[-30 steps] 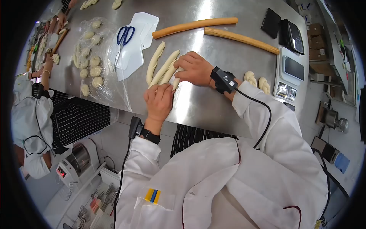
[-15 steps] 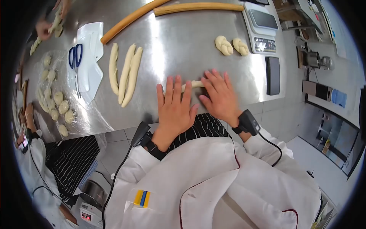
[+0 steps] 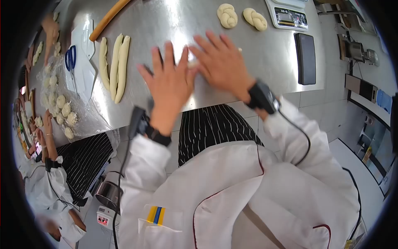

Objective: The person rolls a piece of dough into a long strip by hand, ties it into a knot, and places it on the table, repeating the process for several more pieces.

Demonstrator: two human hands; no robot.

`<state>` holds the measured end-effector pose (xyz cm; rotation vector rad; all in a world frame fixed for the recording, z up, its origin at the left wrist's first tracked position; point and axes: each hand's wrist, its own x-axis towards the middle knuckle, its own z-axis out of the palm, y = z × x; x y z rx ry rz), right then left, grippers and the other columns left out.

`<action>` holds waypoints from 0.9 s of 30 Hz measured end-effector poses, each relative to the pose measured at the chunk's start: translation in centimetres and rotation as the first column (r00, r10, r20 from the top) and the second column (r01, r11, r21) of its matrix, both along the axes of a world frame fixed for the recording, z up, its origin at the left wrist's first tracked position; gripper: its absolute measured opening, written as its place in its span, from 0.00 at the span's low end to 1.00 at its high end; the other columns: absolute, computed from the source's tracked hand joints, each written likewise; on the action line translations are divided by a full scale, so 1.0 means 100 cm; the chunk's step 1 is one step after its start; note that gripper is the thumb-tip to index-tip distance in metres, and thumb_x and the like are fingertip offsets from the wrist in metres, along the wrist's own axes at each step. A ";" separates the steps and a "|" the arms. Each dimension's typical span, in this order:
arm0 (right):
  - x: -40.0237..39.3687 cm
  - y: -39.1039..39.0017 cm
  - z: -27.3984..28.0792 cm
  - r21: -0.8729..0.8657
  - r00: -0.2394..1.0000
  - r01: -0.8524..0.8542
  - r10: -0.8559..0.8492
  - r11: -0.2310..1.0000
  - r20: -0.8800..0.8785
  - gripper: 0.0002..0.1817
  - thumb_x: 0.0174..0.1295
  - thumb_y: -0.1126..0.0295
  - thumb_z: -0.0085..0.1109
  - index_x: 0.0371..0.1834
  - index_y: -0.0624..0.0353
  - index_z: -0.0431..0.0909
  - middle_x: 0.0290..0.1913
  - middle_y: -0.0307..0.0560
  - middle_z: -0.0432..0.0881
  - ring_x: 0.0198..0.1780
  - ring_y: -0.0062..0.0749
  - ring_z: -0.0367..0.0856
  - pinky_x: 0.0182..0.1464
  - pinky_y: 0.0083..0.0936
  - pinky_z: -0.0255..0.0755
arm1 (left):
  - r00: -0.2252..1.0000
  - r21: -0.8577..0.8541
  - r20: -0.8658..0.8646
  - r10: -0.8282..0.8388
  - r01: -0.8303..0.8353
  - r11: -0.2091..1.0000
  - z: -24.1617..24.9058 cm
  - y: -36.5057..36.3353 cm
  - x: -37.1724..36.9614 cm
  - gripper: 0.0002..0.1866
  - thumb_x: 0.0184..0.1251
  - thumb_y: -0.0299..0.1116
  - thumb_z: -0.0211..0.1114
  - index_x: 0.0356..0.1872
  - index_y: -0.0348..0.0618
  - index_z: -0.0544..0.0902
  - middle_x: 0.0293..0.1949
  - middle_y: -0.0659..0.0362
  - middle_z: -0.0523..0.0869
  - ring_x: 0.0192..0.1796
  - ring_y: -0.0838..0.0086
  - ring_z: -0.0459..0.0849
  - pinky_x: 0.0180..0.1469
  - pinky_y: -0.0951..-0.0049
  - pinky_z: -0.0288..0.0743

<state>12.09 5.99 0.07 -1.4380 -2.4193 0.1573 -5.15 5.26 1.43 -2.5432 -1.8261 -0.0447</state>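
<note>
My left hand [image 3: 169, 83] lies over the steel table with its fingers spread, slightly blurred. Beside it, my right hand [image 3: 224, 64] is also flat and open, its fingertips angled toward the left hand. A thin dough rope [image 3: 192, 64] shows in the gap between them; most of it is hidden under the palms and fingers. To the left, several longer dough strips [image 3: 121, 68] lie side by side, the nearest ones touching. Two knotted dough pieces, one rounder dough knot [image 3: 227, 15] and one longer braided knot [image 3: 255, 19], sit beyond my right hand.
A kitchen scale [image 3: 290, 17] and a black phone [image 3: 306, 59] lie at the right. On the left are a wooden rolling pin [image 3: 108, 18], blue-handled scissors [image 3: 70, 62], white plastic scrapers [image 3: 85, 54] and dough balls [image 3: 61, 101] under plastic film. Other people's hands [image 3: 50, 31] work farther left.
Both hands have moved forward, away from my body, over the dough rope, with fingers spread wider. The whole view has shifted, so the scale and knots appear nearer the top.
</note>
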 end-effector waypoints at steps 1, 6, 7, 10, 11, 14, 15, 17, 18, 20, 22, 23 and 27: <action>0.001 0.031 -0.008 0.059 1.000 0.018 -0.018 0.998 0.004 0.24 0.67 0.53 0.53 0.64 0.49 0.75 0.71 0.45 0.70 0.73 0.46 0.64 0.74 0.51 0.52 | 0.999 0.108 0.005 0.042 -0.043 0.993 -0.002 0.023 0.003 0.26 0.72 0.50 0.55 0.68 0.58 0.74 0.73 0.52 0.67 0.75 0.49 0.62 0.69 0.28 0.47; 0.029 -0.036 -0.001 0.014 0.982 -0.178 0.179 0.984 -0.060 0.30 0.59 0.55 0.61 0.65 0.52 0.73 0.69 0.51 0.71 0.72 0.49 0.65 0.74 0.49 0.54 | 0.975 0.001 0.162 -0.154 0.156 0.988 -0.008 -0.035 -0.023 0.33 0.64 0.52 0.63 0.70 0.55 0.71 0.74 0.48 0.64 0.76 0.47 0.59 0.73 0.32 0.39; 0.041 -0.035 0.002 0.019 0.981 -0.186 0.187 0.982 -0.056 0.30 0.59 0.55 0.61 0.65 0.52 0.73 0.69 0.51 0.71 0.72 0.49 0.65 0.74 0.49 0.54 | 0.975 0.008 0.164 -0.148 0.149 0.989 -0.004 -0.036 -0.025 0.33 0.64 0.52 0.63 0.70 0.55 0.71 0.74 0.48 0.64 0.76 0.47 0.59 0.73 0.32 0.39; 0.064 -0.042 0.007 -0.003 0.935 0.043 -0.041 0.999 -0.351 0.30 0.59 0.64 0.64 0.64 0.64 0.70 0.69 0.60 0.69 0.72 0.54 0.65 0.74 0.52 0.55 | 0.896 0.139 0.432 0.105 -0.181 0.974 0.001 -0.047 -0.043 0.33 0.67 0.46 0.63 0.68 0.36 0.70 0.74 0.42 0.62 0.77 0.42 0.55 0.75 0.37 0.40; 0.063 -0.035 0.004 0.016 0.936 0.043 -0.035 0.999 -0.351 0.30 0.59 0.64 0.64 0.64 0.64 0.70 0.69 0.60 0.69 0.72 0.54 0.65 0.74 0.52 0.55 | 0.895 0.157 0.435 0.096 -0.181 0.971 -0.009 -0.042 -0.041 0.33 0.67 0.46 0.63 0.68 0.36 0.70 0.74 0.42 0.62 0.77 0.42 0.55 0.75 0.37 0.40; 0.039 -0.040 -0.007 -0.100 0.908 0.147 -0.174 0.984 -0.381 0.29 0.62 0.64 0.63 0.65 0.67 0.69 0.70 0.63 0.68 0.71 0.57 0.66 0.73 0.52 0.56 | 0.818 0.031 0.566 0.098 -0.141 0.990 -0.017 -0.045 -0.032 0.25 0.74 0.34 0.57 0.68 0.33 0.68 0.69 0.37 0.70 0.73 0.44 0.65 0.73 0.58 0.60; 0.030 -0.041 -0.007 -0.106 0.907 0.174 -0.201 0.979 -0.370 0.29 0.63 0.64 0.62 0.65 0.68 0.69 0.70 0.64 0.67 0.71 0.58 0.66 0.73 0.53 0.56 | 0.820 0.044 0.566 0.090 -0.140 0.989 -0.015 -0.039 -0.024 0.25 0.74 0.34 0.57 0.68 0.33 0.68 0.69 0.37 0.70 0.73 0.44 0.65 0.73 0.58 0.60; 0.018 -0.043 -0.008 -0.130 0.903 0.204 -0.238 0.970 -0.357 0.29 0.65 0.63 0.60 0.66 0.69 0.68 0.70 0.65 0.67 0.72 0.58 0.65 0.73 0.53 0.55 | 0.561 -0.210 0.734 0.383 -0.348 0.913 -0.010 -0.040 -0.014 0.27 0.75 0.32 0.57 0.70 0.33 0.66 0.68 0.38 0.71 0.70 0.50 0.71 0.69 0.62 0.66; 0.015 -0.043 -0.007 -0.109 0.914 0.225 -0.248 0.968 -0.321 0.30 0.65 0.63 0.60 0.67 0.69 0.67 0.70 0.66 0.66 0.72 0.58 0.64 0.73 0.53 0.55 | 0.562 -0.220 0.729 0.391 -0.348 0.911 -0.013 -0.043 -0.014 0.27 0.75 0.32 0.57 0.70 0.33 0.66 0.68 0.38 0.71 0.70 0.50 0.71 0.69 0.62 0.66; 0.014 -0.044 -0.006 -0.079 0.924 0.244 -0.256 0.967 -0.283 0.31 0.66 0.63 0.60 0.67 0.69 0.65 0.71 0.66 0.66 0.73 0.58 0.64 0.73 0.53 0.54 | 0.687 -0.073 0.664 0.295 -0.333 0.940 -0.022 -0.043 -0.013 0.28 0.74 0.29 0.57 0.72 0.33 0.62 0.68 0.39 0.71 0.69 0.53 0.74 0.67 0.65 0.69; 0.016 -0.042 -0.005 -0.076 0.936 0.213 -0.226 0.974 -0.270 0.32 0.66 0.64 0.59 0.69 0.70 0.63 0.71 0.66 0.65 0.73 0.58 0.64 0.74 0.54 0.53 | 0.628 -0.091 0.722 0.290 -0.329 0.940 -0.019 -0.040 -0.014 0.29 0.74 0.28 0.56 0.73 0.33 0.61 0.68 0.39 0.71 0.69 0.54 0.74 0.68 0.65 0.68; 0.017 -0.042 -0.005 -0.076 0.936 0.213 -0.226 0.974 -0.268 0.32 0.66 0.64 0.59 0.69 0.70 0.63 0.71 0.66 0.65 0.73 0.58 0.64 0.74 0.54 0.53 | 0.565 -0.120 0.772 0.291 -0.321 0.940 -0.017 -0.042 -0.014 0.30 0.74 0.27 0.56 0.73 0.33 0.59 0.68 0.39 0.71 0.69 0.54 0.74 0.69 0.65 0.67; 0.028 -0.038 -0.007 -0.086 0.952 0.102 -0.122 0.991 -0.280 0.29 0.64 0.67 0.60 0.67 0.67 0.67 0.71 0.65 0.66 0.71 0.55 0.67 0.73 0.51 0.57 | 0.536 -0.141 0.800 0.272 -0.273 0.952 -0.017 -0.055 -0.022 0.29 0.72 0.25 0.58 0.72 0.35 0.63 0.69 0.40 0.70 0.69 0.55 0.74 0.69 0.65 0.67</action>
